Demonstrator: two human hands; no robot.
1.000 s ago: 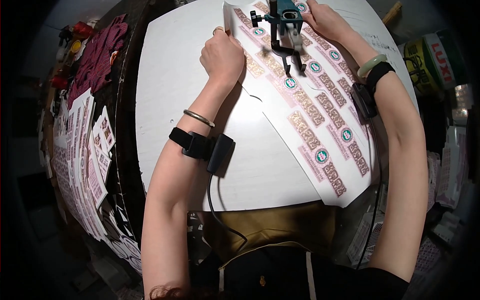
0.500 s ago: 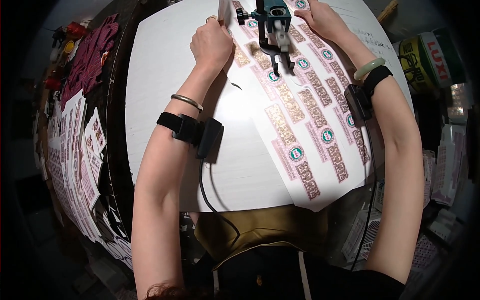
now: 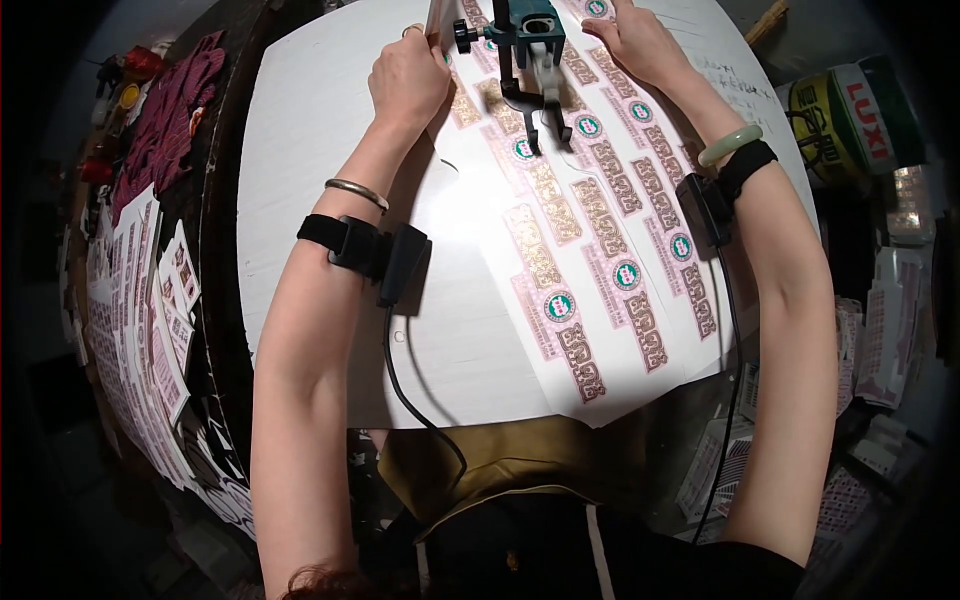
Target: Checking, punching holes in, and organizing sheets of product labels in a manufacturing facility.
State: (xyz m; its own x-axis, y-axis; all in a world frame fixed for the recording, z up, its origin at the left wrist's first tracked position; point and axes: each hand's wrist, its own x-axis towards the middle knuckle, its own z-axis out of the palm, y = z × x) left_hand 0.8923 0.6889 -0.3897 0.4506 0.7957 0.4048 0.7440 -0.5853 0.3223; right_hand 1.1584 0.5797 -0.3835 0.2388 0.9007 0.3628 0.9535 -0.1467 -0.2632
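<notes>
A long white printed sheet (image 3: 650,345) lies on a white board, bearing rows of pink and gold designs and green round marks. At its upper left edge, my left hand (image 3: 410,85) is closed in a fist, with a pale upright edge of the sheet at its thumb side. My right hand (image 3: 645,45) rests on the sheet's upper right, thumb and fingers apart, its fingertips cut off by the top of the view. Between the hands stands a dark teal machine head (image 3: 538,30) with a black two-pronged foot (image 3: 545,125) over the sheet.
The white board (image 3: 340,90) extends under both forearms. To the left are stacked printed cutouts (image 3: 140,330) and a red-purple striped cloth (image 3: 175,130). A green and yellow bag (image 3: 840,120) stands to the right. Black cables (image 3: 400,390) run from straps on both forearms.
The sheet's near end has swung left across the board. Both hands stay beside the machine head, and the whole view has shifted slightly.
</notes>
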